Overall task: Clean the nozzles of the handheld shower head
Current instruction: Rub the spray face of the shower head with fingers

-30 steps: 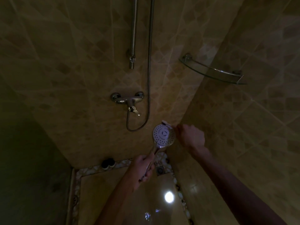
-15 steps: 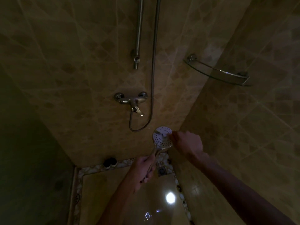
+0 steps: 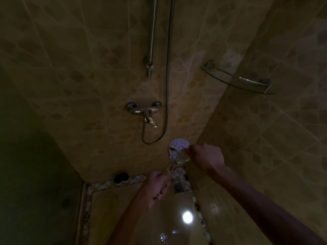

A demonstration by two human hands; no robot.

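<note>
The handheld shower head [image 3: 178, 144] is round and pale, with its nozzle face turned up toward me, low in the middle of the view. My left hand [image 3: 158, 184] is closed around its chrome handle from below. My right hand [image 3: 207, 158] is at the head's right edge, fingers pinched on a small brush whose thin tip [image 3: 174, 148] lies across the nozzle face. The light is dim, so the brush is hard to make out. The hose [image 3: 167, 85] loops from the mixer up the wall.
A chrome mixer tap [image 3: 143, 109] and a riser rail [image 3: 152, 41] are on the tiled back wall. A glass corner shelf [image 3: 237, 80] hangs at the upper right. Below are a floor drain [image 3: 177, 187], two dark round objects [image 3: 121, 177] by the wall and a bright reflection [image 3: 187, 217].
The brush tip has moved from the head's upper rim down onto the middle of the nozzle face. My right hand shifted slightly left; my left hand has kept its grip.
</note>
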